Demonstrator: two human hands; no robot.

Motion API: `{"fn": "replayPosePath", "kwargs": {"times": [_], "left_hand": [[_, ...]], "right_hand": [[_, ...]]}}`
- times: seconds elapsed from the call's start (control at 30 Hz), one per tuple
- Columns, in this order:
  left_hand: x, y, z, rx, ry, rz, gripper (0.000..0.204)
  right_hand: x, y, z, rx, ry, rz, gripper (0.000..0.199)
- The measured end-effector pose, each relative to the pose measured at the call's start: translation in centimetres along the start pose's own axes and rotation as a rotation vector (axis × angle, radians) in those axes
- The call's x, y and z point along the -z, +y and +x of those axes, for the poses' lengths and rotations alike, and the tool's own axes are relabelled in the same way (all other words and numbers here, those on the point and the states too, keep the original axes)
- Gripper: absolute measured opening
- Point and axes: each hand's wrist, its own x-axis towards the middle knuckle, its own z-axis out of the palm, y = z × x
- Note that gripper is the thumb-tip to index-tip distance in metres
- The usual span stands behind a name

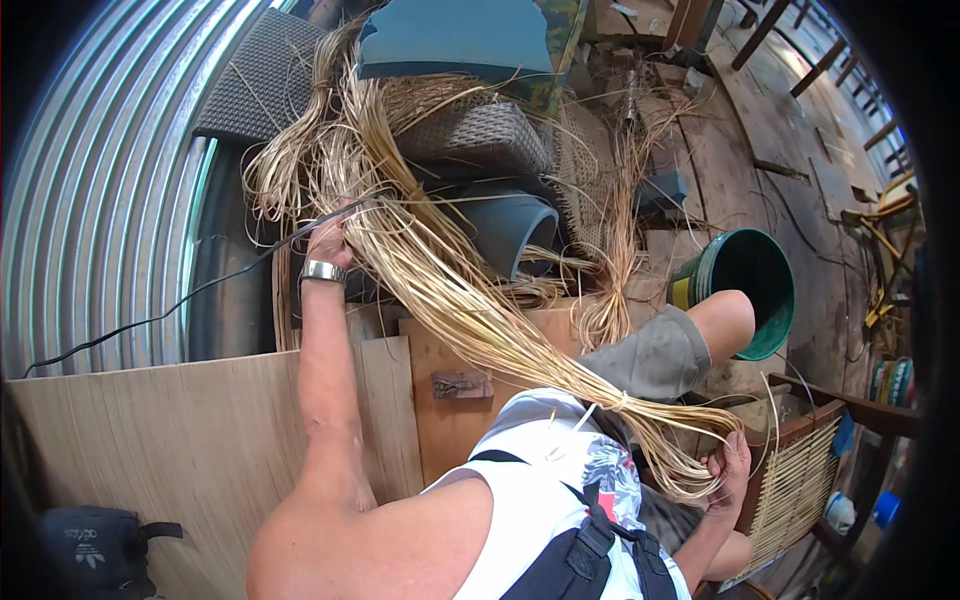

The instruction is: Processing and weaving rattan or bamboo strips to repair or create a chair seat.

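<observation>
Corrugated metal wall [90,200] along the left, plywood sheets [180,440] leaning below it. Woven wicker panels [480,135] and a grey pipe [510,228] heaped behind; green bucket [745,290] off to the right.

Long bundle of pale cane strips [470,310] slung diagonally across the scene — upper end raised near the wall, lower end looped down beside the knee, close to a wooden chair frame with woven seat [795,480].

Left hand [332,240] up high, fingers curled shut around the upper strands (wristwatch [323,271] just below). Right hand [728,462] low by the chair, fingers closed over the looped lower end; exact finger positions hard to make out.

Handling, as judged: light for its length, springy rather than limp — strands splay and stray wherever unheld. Smooth, likely slippery lengthwise, so a full wrap-around grasp better than a pinch. Thin strips prone to kinking or splitting if bent sharply. Best held at both ends of the gathered section, as now, with gentle curves kept.
</observation>
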Motion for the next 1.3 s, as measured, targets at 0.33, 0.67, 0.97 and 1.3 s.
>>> {"fn": "replayPosePath", "kwargs": {"times": [0.33, 0.67, 0.97, 1.3], "left_hand": [[3.9, 8.5, -6.6, -0.629, -0.214, -0.102, 0.044], [-1.8, -2.5, -13.6, -0.375, 0.428, -0.097, 0.057], [-7.0, 0.8, -22.4, 0.351, -0.007, 2.064, 0.053], [-28.6, 7.2, 1.2, -1.409, -0.166, 2.130, 0.079]], "right_hand": [[-7.7, -0.8, -0.2, 0.165, -0.325, -0.130, 0.029], [-1.3, -4.6, 0.9, 0.408, 0.004, -0.133, 0.031], [1.1, -2.7, 0.8, 0.275, -0.086, -0.216, 0.034], [-0.9, -1.6, -4.2, 0.257, -0.224, -0.297, 0.034]]}}
